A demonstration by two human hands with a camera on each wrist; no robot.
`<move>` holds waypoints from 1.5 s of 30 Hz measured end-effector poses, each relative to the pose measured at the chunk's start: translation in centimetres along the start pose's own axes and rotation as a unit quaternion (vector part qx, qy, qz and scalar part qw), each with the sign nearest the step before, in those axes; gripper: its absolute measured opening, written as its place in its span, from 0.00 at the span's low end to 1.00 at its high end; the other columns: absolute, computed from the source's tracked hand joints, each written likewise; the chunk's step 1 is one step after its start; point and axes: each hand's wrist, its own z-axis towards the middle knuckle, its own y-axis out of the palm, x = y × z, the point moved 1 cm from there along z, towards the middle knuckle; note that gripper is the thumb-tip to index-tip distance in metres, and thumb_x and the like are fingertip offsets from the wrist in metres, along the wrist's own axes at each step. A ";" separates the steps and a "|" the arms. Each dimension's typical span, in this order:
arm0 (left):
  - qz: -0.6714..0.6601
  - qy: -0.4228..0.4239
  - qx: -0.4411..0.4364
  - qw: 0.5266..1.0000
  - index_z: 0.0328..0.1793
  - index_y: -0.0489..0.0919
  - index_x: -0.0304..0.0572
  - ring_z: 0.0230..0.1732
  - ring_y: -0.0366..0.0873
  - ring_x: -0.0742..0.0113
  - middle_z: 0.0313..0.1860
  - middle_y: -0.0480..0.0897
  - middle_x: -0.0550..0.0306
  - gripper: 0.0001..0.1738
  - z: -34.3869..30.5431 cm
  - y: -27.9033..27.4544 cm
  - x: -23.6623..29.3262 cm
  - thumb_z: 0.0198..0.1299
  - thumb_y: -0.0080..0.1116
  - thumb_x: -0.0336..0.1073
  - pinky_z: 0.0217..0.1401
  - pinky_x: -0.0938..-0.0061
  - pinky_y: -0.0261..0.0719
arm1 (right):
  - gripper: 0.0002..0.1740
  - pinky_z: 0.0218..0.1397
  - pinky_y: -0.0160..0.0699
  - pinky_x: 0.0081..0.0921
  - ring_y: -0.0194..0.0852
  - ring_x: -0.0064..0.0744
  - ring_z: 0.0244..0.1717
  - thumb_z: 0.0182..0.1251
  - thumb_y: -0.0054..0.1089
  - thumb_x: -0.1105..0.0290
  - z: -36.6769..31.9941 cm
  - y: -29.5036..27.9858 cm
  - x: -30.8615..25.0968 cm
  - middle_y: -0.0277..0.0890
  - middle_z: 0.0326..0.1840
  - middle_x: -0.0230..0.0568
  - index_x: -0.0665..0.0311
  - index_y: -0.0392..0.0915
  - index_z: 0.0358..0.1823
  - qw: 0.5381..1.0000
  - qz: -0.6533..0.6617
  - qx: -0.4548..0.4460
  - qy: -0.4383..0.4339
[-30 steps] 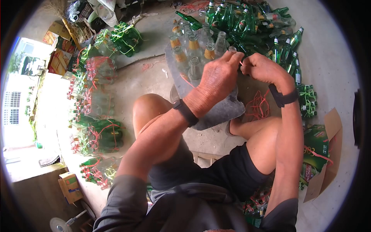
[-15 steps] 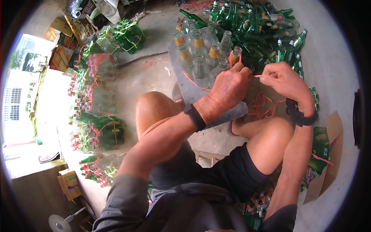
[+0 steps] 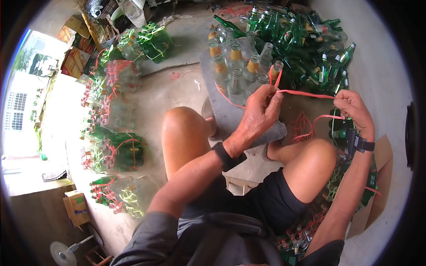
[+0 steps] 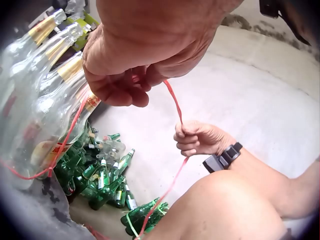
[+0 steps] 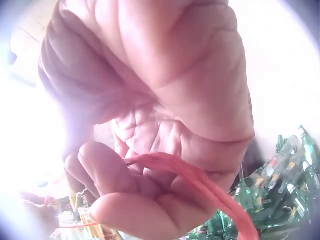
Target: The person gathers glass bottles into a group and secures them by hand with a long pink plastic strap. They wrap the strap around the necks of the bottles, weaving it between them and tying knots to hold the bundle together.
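Observation:
A cluster of clear glass bottles (image 3: 236, 86), some with gold neck labels, stands upright on a grey slab (image 3: 266, 133). Red plastic twine (image 3: 306, 93) loops over the neck of the nearest right bottle (image 3: 278, 67) and also runs low around the group, with a small knot in the left wrist view. My left hand (image 3: 261, 113) pinches the twine beside that neck. Out to the right, my right hand (image 3: 355, 111) grips the same strand in curled fingers; its tail hangs down beyond. In the right wrist view the flat twine (image 5: 200, 182) crosses the curled fingers.
Loose green bottles (image 3: 288, 33) are piled behind and right of the slab. Tied bottle bundles (image 3: 117, 111) line the left side. A cardboard box (image 3: 379, 181) stands at right, and loose red twine (image 3: 301, 126) lies on the floor. A fan (image 3: 62, 253) is at lower left.
My right hand has moved right and down, away from the left, drawing out a long stretch of twine. The left hand has turned and lowered slightly, still pinching near the bottle neck.

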 end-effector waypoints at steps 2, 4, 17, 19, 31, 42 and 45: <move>-0.121 -0.033 0.024 0.992 0.54 0.80 0.30 0.35 0.80 0.76 0.41 0.85 0.58 0.17 -0.6 -0.1 0.4 0.80 0.57 0.42 0.38 0.74 0.80 | 0.13 0.24 0.66 0.16 0.62 0.09 0.21 0.73 0.69 0.62 0.0 -0.8 0.8 0.67 0.24 0.18 0.58 0.76 0.32 1.000 0.022 -0.004 0.000; -0.141 -0.039 0.033 0.989 0.54 0.80 0.31 0.35 0.79 0.76 0.42 0.85 0.58 0.16 -1.1 -0.2 0.8 0.80 0.57 0.42 0.38 0.75 0.79 | 0.13 0.25 0.67 0.16 0.61 0.09 0.21 0.73 0.69 0.62 0.0 -1.1 1.6 0.67 0.23 0.18 0.58 0.77 0.33 0.999 0.045 -0.008 0.001; -0.285 -0.100 0.136 0.944 0.53 0.81 0.36 0.30 0.75 0.76 0.49 0.87 0.59 0.15 -1.3 -1.0 0.5 0.80 0.55 0.43 0.34 0.80 0.71 | 0.15 0.21 0.51 0.12 0.50 0.07 0.21 0.79 0.64 0.57 2.1 -0.6 2.4 0.59 0.23 0.16 0.60 0.79 0.39 0.996 0.076 0.033 0.032; -0.290 -0.096 0.144 0.941 0.53 0.81 0.36 0.29 0.75 0.76 0.50 0.87 0.58 0.16 -1.3 -0.9 0.2 0.80 0.55 0.43 0.33 0.80 0.71 | 0.16 0.21 0.49 0.11 0.48 0.06 0.22 0.81 0.62 0.55 2.6 0.1 0.6 0.57 0.24 0.15 0.61 0.80 0.41 0.995 0.093 0.035 0.014; -0.339 -0.111 0.236 0.904 0.50 0.81 0.40 0.25 0.73 0.77 0.50 0.89 0.55 0.14 -0.7 -1.6 -0.3 0.80 0.51 0.42 0.26 0.82 0.65 | 0.21 0.24 0.45 0.14 0.47 0.07 0.23 0.84 0.54 0.50 10.6 6.4 -9.6 0.58 0.26 0.15 0.60 0.85 0.53 0.990 -0.049 0.072 -0.108; -0.383 -0.118 0.296 0.867 0.48 0.80 0.40 0.23 0.65 0.78 0.45 0.90 0.53 0.14 0.0 -2.0 -0.7 0.83 0.50 0.40 0.26 0.80 0.63 | 0.20 0.43 0.75 0.40 0.74 0.44 0.34 0.82 0.55 0.52 20.2 14.1 -14.2 0.75 0.30 0.49 0.63 0.80 0.43 0.923 -0.267 0.068 -0.270; -0.387 -0.123 0.309 0.860 0.47 0.80 0.39 0.22 0.64 0.78 0.44 0.90 0.52 0.13 0.2 -2.1 -0.9 0.83 0.50 0.39 0.26 0.79 0.63 | 0.21 0.46 0.76 0.45 0.78 0.52 0.38 0.81 0.54 0.50 21.2 15.9 -15.9 0.80 0.33 0.50 0.61 0.81 0.45 0.912 -0.294 0.077 -0.275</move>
